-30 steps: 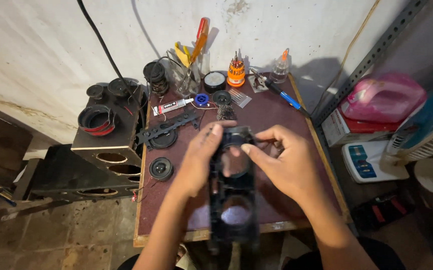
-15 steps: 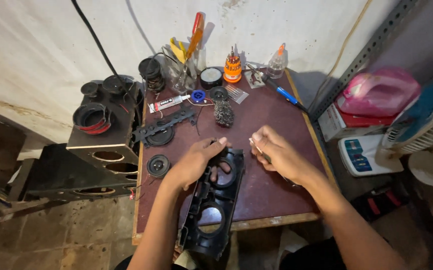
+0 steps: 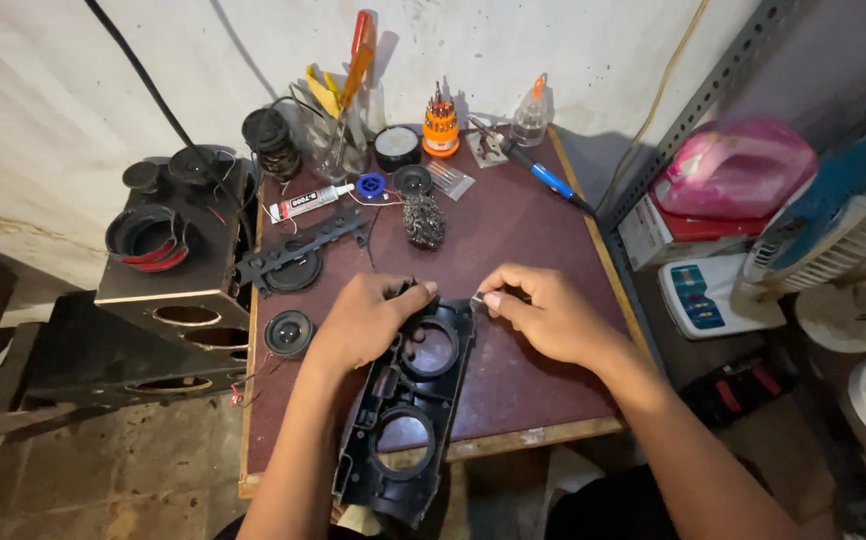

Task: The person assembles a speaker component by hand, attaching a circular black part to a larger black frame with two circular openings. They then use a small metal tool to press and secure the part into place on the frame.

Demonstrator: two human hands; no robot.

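A black plastic speaker housing (image 3: 405, 420) with two round openings lies across the front edge of the maroon table (image 3: 513, 230), partly hanging over it. My left hand (image 3: 368, 320) grips its upper left end, thumb at the rim of the upper opening. My right hand (image 3: 543, 312) pinches a small metallic part at the housing's upper right corner; what the part is cannot be told.
A small round speaker (image 3: 288, 333) and a black bracket (image 3: 298, 255) lie at the table's left. Steel wool (image 3: 424, 220), a glue tube (image 3: 305, 203), a bit set (image 3: 440, 128), a soldering iron (image 3: 538, 175) and screwdrivers stand behind. A black speaker box (image 3: 178, 270) stands left, a fan (image 3: 833, 230) right.
The housing was held upright in both hands, then laid down on the table. My right hand has come back to its upper right corner, and the view has shifted slightly.
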